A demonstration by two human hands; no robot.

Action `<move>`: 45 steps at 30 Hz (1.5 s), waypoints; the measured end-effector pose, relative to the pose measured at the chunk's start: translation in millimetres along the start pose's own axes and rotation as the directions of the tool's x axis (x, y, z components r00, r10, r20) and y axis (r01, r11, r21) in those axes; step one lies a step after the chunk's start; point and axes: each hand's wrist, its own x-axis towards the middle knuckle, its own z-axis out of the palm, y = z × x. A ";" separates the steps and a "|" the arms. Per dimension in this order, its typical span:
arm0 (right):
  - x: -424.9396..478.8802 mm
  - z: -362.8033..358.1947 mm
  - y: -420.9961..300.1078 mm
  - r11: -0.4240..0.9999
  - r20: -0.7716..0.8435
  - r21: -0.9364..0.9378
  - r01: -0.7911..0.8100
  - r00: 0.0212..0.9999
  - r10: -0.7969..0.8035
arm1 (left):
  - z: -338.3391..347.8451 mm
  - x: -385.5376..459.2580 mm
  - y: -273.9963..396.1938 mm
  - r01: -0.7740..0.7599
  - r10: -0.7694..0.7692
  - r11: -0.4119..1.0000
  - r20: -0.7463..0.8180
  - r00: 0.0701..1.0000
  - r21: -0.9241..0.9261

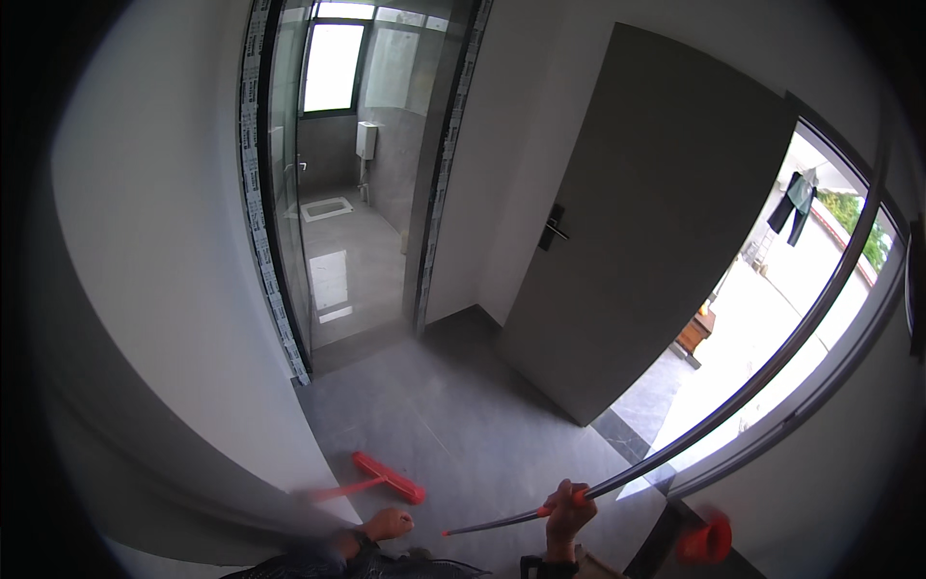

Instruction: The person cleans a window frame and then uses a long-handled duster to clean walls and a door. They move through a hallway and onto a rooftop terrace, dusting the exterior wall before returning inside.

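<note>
My right hand [570, 510] grips a long metal pole [752, 387] with orange-red collars, like a telescopic pole. The thin end of the pole reaches down left over the floor, and the thicker part rises past the doorway at the upper right. My left hand [391, 523] is curled low in the middle, with nothing visible in it. Just beyond it lies a red T-shaped broom or squeegee head [391, 479]. A blurred red handle runs left from that head toward the wall.
A grey door [651, 217] stands ajar at a bright doorway on the right. Ahead, a glass-doored washroom holds a squat toilet [327, 209]. A blurred red container [705, 539] is at the lower right. A white wall [166, 217] borders the left. Grey tiles [434, 405] cover the floor.
</note>
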 end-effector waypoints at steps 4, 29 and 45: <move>45.1 34.3 29.4 0.999 0.110 -0.029 -0.039 0.993 0.041 | -8.9 20.2 -9.1 0.143 -0.143 0.983 -0.007 0.990 0.113; 385.9 -14.2 129.3 0.998 -0.096 0.062 -0.033 0.995 0.039 | 23.6 287.7 57.3 0.362 -0.343 0.922 0.146 0.928 -0.136; 485.9 -20.1 141.9 0.993 -0.402 -0.009 0.122 0.908 -0.115 | -36.6 493.0 27.0 0.213 -0.185 0.971 0.230 0.956 -0.107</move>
